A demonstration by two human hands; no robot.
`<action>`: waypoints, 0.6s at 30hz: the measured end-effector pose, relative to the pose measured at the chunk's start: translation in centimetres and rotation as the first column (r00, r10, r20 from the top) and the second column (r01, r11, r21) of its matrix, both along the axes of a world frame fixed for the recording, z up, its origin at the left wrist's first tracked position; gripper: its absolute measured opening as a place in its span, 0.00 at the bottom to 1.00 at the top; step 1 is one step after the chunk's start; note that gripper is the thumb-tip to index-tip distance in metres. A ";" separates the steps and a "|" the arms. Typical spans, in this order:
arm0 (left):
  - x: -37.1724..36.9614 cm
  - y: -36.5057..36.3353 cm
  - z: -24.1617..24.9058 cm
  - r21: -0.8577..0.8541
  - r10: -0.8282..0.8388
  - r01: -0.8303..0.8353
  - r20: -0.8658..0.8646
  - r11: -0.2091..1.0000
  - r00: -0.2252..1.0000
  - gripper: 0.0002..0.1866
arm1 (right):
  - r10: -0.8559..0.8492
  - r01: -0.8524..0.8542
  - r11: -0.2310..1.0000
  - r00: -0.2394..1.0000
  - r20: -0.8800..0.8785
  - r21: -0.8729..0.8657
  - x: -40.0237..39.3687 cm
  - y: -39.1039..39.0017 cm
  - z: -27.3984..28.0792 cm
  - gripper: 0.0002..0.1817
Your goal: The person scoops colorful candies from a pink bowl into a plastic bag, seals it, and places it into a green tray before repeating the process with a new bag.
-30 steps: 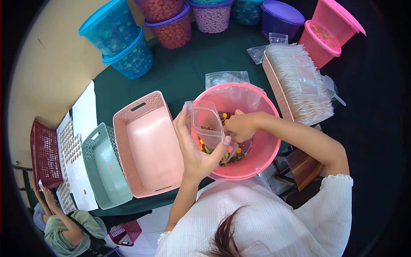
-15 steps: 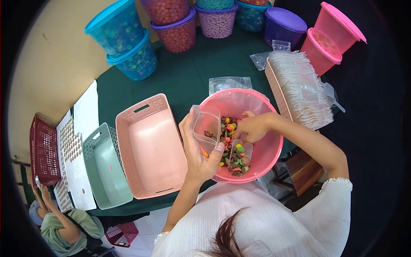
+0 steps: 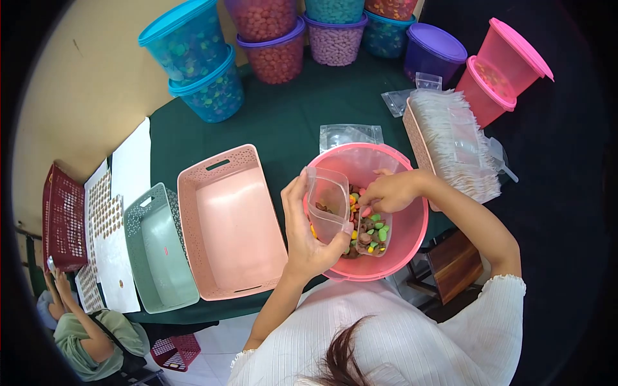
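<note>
My left hand (image 3: 306,235) is closed around a clear plastic pouch (image 3: 329,186), spreading its mouth over the left side of a pink bucket (image 3: 417,241). A few brown pieces show through the pouch. Inside the bucket, my right hand (image 3: 394,192) is closed on a clear scoop (image 3: 384,247), whose handle is mostly covered by the fingers. The scoop is loaded with brown, green and yellow candies (image 3: 370,233). More mixed candies (image 3: 354,199) lie in the bucket, partly hidden behind the pouch and my right hand.
A pink basket (image 3: 235,225) and a green basket (image 3: 161,257) stand left. Lidded tubs (image 3: 273,61) line the back. Packed clear pouches (image 3: 454,138) fill a box at right; flat pouches (image 3: 351,135) lie behind the bucket. Another person (image 3: 96,341) sits lower left beside sticker sheets (image 3: 106,206).
The scoop has come up fuller, with more candies heaped in it. Both hands and the pouch sit slightly further right in view, as the whole scene has shifted a little.
</note>
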State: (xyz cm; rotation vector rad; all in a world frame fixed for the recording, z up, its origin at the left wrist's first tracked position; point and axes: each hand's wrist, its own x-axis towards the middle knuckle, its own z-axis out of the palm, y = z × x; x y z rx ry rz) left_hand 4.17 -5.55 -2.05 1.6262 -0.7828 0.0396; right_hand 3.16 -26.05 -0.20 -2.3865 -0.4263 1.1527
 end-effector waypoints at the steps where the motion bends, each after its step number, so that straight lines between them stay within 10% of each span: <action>1: 0.0 0.1 0.1 -0.005 0.008 -0.008 0.005 1.000 1.000 0.42 | 0.008 -0.008 1.000 1.000 0.005 -0.005 0.1 -0.3 0.7 0.17; 13: -0.6 -0.5 1.5 0.035 0.022 -0.021 -0.047 0.999 0.999 0.46 | -0.439 0.341 0.894 0.803 0.404 0.292 -0.8 -2.1 13.0 0.14; 15: -0.7 -0.6 1.9 0.200 0.049 -0.059 0.056 0.978 0.997 0.48 | -0.116 0.280 0.955 0.665 0.738 -0.102 -0.5 -1.4 13.6 0.13; 18: -0.8 -1.0 1.6 0.256 0.068 -0.103 0.141 0.961 0.988 0.48 | 0.213 0.231 0.863 0.640 0.738 -0.450 -1.1 1.4 13.9 0.11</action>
